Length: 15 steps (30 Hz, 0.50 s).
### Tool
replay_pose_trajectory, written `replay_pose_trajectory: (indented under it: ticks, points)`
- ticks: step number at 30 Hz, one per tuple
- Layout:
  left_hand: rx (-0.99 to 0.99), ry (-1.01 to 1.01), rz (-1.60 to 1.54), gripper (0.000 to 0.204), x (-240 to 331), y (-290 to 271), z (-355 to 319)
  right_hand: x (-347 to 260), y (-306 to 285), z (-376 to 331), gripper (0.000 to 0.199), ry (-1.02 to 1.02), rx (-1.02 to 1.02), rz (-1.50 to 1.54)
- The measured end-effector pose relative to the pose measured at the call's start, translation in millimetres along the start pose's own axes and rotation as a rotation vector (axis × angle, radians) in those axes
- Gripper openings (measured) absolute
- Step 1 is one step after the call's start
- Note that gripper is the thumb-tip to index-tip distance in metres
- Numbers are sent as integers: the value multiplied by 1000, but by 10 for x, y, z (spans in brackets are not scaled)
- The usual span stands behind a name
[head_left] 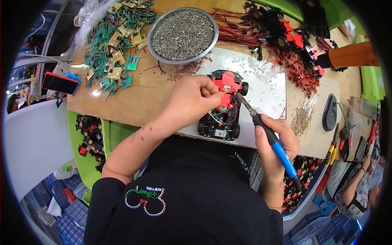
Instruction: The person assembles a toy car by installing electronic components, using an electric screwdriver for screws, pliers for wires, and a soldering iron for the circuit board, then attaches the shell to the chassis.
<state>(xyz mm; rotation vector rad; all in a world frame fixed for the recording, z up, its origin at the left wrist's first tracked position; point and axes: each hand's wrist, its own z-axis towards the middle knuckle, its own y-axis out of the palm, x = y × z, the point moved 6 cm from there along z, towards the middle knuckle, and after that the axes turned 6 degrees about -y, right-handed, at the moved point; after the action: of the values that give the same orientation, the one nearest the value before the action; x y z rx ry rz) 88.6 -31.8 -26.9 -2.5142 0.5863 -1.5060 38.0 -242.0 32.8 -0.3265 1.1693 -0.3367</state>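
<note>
Tabletop bears bowl of metal pieces; left hand pressed together over toy car, right hand gripping soldering iron.

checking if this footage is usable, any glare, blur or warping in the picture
Head view: corners go black and straight edges bend near the rim; head view: a pale glare patch lies on the left end of the tabletop; head view: the left hand, right hand and soldering iron look fairly sharp, while the co-worker at far right looks softer.
</note>
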Motion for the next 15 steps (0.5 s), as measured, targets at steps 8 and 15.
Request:
replay_pose_trajectory:
  ticks: [8,15]
  points:
    - [-3,8,15,15,21,-2,0,12,8,-34,24,22,-21,26]
    - [-4,6,31,16,44,-15,-9,-13,0,-27,23,25,16,-2]
